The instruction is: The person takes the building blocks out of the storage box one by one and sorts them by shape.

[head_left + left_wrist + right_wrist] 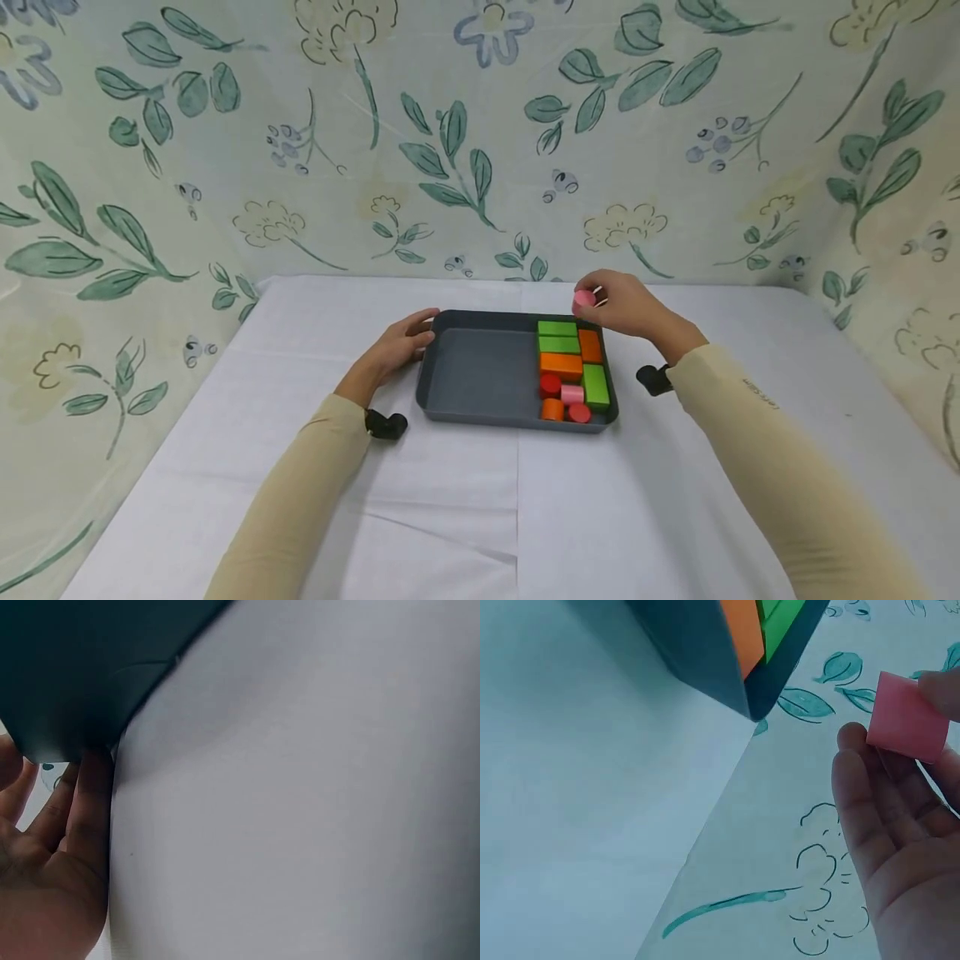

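My right hand [626,304] pinches a pink cylinder block [583,301] between thumb and fingers, above the back right corner of a dark grey tray [480,418]. In the right wrist view the pink block [909,718] is clear of the tray wall [697,660]. My left hand [396,346] touches the outside of the tray's left end near the back corner. The left wrist view shows its fingers [91,802] fairly straight against the tray's side [82,682]. Some fingertips there are hidden by the tray.
The tray's right part holds green rectangular blocks [596,386], orange rectangular blocks [561,366], red cylinders [550,385], a pink cylinder [572,394] and an orange cylinder [552,409]. A white cloth [450,500] covers the table. Behind it hangs a leaf-and-flower patterned curtain [487,233].
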The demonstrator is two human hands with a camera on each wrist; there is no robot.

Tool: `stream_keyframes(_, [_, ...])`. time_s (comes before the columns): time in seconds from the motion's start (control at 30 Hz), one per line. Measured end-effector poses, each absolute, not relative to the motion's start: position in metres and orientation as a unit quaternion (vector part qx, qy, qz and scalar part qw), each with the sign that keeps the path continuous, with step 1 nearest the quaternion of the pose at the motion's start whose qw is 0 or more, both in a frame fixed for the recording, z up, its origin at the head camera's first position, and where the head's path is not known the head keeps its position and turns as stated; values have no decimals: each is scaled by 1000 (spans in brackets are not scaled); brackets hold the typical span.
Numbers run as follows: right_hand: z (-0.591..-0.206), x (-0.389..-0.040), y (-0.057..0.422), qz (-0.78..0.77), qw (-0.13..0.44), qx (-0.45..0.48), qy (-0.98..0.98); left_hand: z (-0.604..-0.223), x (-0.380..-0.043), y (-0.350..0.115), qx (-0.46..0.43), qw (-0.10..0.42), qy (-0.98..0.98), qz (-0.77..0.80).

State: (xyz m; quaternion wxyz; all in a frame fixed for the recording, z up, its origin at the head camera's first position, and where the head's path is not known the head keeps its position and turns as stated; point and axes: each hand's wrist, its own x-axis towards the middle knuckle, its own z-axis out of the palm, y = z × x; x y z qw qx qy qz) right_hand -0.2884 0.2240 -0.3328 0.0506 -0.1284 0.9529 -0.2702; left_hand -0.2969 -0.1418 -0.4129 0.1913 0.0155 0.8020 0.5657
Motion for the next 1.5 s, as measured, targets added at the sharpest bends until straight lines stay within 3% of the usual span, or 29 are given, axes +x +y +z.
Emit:
stream_keyframes(0.2, [-337,-281,252,-269,35,-115,956,-411,-296,-141,30,204,799,566])
stream_keyframes(0.6, [-372,-280,287,-300,84,-30,950,-408,-301,-142,28,200,796,570])
stream_keyframes(0.87, [-391,-283,289,-355,106,12,929,-411,-299,-147,42,209,789,577])
stream_keyframes(1.5, [-402,-284,281,-382,117,2,917,-411,-300,-148,38,228,775,588])
